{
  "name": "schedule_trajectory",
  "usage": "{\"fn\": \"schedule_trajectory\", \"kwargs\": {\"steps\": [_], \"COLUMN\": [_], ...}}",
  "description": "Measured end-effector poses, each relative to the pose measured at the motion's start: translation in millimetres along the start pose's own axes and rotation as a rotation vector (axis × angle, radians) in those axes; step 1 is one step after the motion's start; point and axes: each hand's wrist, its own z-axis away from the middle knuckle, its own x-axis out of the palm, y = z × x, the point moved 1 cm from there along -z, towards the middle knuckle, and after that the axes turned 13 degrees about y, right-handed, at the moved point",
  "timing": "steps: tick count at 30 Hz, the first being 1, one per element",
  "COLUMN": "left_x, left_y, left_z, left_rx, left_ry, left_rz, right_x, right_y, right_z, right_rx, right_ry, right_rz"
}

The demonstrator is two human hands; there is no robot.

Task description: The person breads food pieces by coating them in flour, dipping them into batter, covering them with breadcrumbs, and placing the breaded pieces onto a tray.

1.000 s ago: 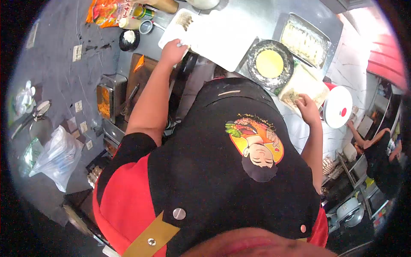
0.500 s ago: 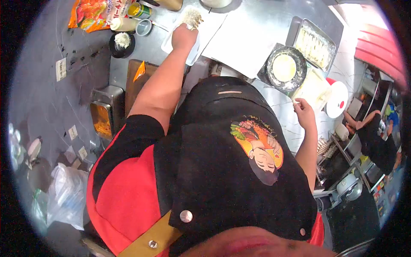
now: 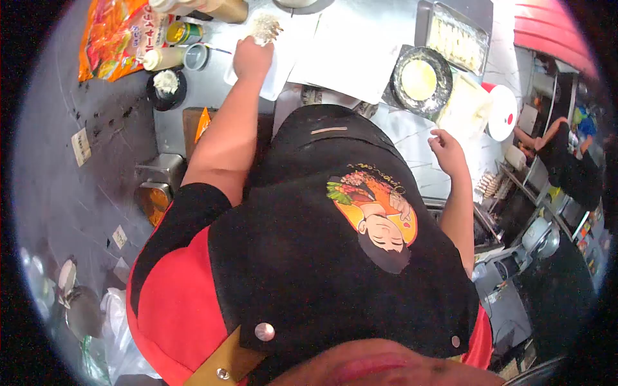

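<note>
My left hand (image 3: 252,59) reaches over a white tray (image 3: 270,85), its back towards me and its fingers bent. At its fingertips is a pale, crumb-covered clump (image 3: 264,28) with brownish tips; the fingers partly disappear against it, and I cannot make out what they grip. My right hand (image 3: 448,152) hovers with loosely curled fingers and nothing visible in them. It is just below a container of pale powder (image 3: 465,108). Beside that container stands a black bowl (image 3: 396,83) holding a pale yellow liquid (image 3: 418,80).
A metal tray (image 3: 421,35) carries a row of pale coated pieces. White sheets (image 3: 353,45) cover the middle counter. To the left are an orange package (image 3: 112,42), a squeeze bottle (image 3: 162,59) and a black dish (image 3: 153,96). Another person (image 3: 563,151) is at far right.
The whole view has shifted slightly. My right hand has drawn a little away from the powder container and its fingers have loosened. My left hand stays at the crumb-covered clump.
</note>
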Motion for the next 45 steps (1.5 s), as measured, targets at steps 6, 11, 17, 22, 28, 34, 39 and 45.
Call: {"fn": "schedule_trajectory", "kwargs": {"steps": [6, 11, 17, 22, 28, 34, 39, 45], "left_x": [-21, -42, -80, -130, -91, 34, -3, -77], "left_y": [-10, -10, 23, 102, 179, 159, 157, 193], "left_z": [-5, -6, 3, 41, 83, 84, 82, 65], "left_rx": [0.009, 0.016, 0.111, 0.211, 0.334, 0.682, 0.698, 0.758], "left_ry": [0.021, 0.030, -0.002, -0.116, -0.345, -0.531, -0.559, -0.508], "left_rz": [0.015, 0.082, 0.048, 0.200, 0.398, -0.037, -0.301, -0.278], "right_x": [-10, -16, -33, -45, -60, -62, -63, -67], "right_y": [3, 12, 22, 48, 56, 66, 69, 64], "right_z": [-7, -13, -20, -32, -39, -33, -24, -24], "right_rx": [0.015, 0.007, 0.014, -0.021, -0.041, -0.039, -0.038, -0.070], "right_ry": [0.012, 0.001, -0.021, -0.019, -0.010, -0.026, -0.008, -0.002], "right_rz": [0.012, 0.040, 0.035, 0.016, -0.019, -0.031, -0.047, -0.058]}}
